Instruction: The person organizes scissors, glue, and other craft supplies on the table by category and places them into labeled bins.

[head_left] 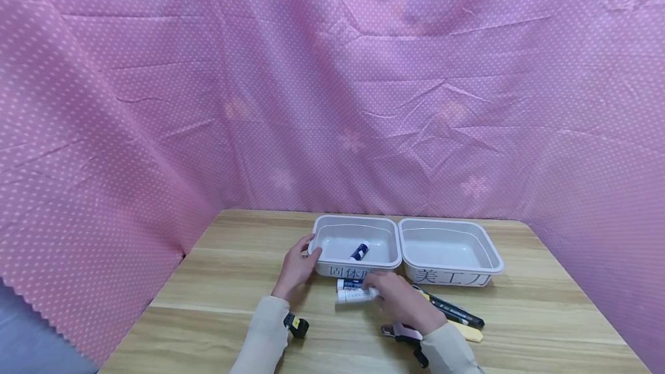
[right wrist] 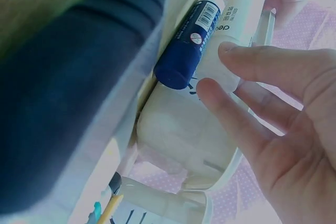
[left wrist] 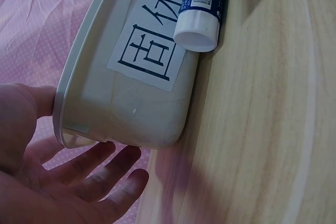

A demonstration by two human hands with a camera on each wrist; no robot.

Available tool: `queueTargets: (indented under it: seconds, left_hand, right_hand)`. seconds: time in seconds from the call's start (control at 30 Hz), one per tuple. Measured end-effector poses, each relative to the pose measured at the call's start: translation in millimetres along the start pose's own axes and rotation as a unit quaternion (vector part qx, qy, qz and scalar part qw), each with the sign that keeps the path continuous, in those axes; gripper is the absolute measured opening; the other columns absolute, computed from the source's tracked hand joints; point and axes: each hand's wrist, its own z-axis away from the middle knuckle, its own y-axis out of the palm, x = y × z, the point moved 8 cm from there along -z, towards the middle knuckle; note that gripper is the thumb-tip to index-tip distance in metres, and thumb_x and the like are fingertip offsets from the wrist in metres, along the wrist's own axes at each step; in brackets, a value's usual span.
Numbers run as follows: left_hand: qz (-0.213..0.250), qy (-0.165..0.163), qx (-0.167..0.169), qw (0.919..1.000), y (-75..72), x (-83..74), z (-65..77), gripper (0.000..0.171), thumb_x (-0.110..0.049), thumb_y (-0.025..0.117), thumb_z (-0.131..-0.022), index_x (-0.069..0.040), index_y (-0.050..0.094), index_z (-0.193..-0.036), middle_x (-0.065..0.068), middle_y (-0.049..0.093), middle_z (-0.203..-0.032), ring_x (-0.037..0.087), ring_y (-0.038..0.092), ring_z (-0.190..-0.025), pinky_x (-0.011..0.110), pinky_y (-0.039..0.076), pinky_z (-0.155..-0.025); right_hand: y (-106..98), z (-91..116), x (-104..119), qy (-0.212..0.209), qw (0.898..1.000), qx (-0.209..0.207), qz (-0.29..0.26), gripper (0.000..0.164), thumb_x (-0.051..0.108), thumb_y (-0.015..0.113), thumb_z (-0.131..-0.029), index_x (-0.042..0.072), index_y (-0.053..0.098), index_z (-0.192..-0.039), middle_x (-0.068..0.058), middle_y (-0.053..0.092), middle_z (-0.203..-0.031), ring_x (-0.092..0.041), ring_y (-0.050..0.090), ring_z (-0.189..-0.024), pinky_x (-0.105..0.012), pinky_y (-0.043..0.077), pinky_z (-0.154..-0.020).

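Note:
My left hand (head_left: 297, 270) holds the left end of a white plastic box (head_left: 387, 264) with Chinese lettering, its thumb at the rim and fingers along the end wall (left wrist: 131, 111). Inside that box lies a blue glue stick (head_left: 359, 252). My right hand (head_left: 397, 299) pinches one end of a white glue stick (head_left: 355, 296) between thumb and fingers, in front of the box. In the right wrist view the white stick (right wrist: 242, 11) is beside another blue glue stick (right wrist: 188, 40), which lies against the box's front.
A second white box (head_left: 496, 267), also lettered, adjoins the first on the right. Before it lie a black utility knife (head_left: 459, 313) and a yellow one (head_left: 469, 333). A pale purple cutter (head_left: 407, 332) lies under my right wrist. Pink dotted cloth (head_left: 332, 103) hangs behind the wooden table.

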Motion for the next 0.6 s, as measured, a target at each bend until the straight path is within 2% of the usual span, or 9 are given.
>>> queueTargets:
  seconds: [0.17, 0.6]
  left_hand:
    - [0.002, 0.000, 0.001, 1.0000, 0.0, 0.2, -0.4, 0.051, -0.021, 0.060, -0.103, -0.003, 0.049, -0.150, 0.031, 0.056, -0.142, 0.042, 0.064, -0.118, 0.047, 0.059, -0.095]
    - [0.002, -0.001, 0.002, 1.0000, 1.3, -0.1, 1.5, 0.051, -0.020, 0.060, -0.103, -0.003, 0.049, -0.150, 0.031, 0.055, -0.142, 0.042, 0.064, -0.118, 0.046, 0.059, -0.095]
  right_hand:
    - [-5, 0, 2, -0.010, 1.000, -0.012, 0.007, 0.029, -0.009, 0.072, -0.082, 0.009, 0.072, -0.105, -0.003, 0.073, -0.107, -0.018, 0.069, -0.098, -0.033, 0.061, -0.082]
    - [-15, 1, -1, 0.007, 1.000, -0.019, -0.002, 0.030, -0.005, 0.074, -0.086, 0.012, 0.072, -0.111, -0.003, 0.074, -0.114, -0.017, 0.070, -0.101, -0.032, 0.061, -0.083]
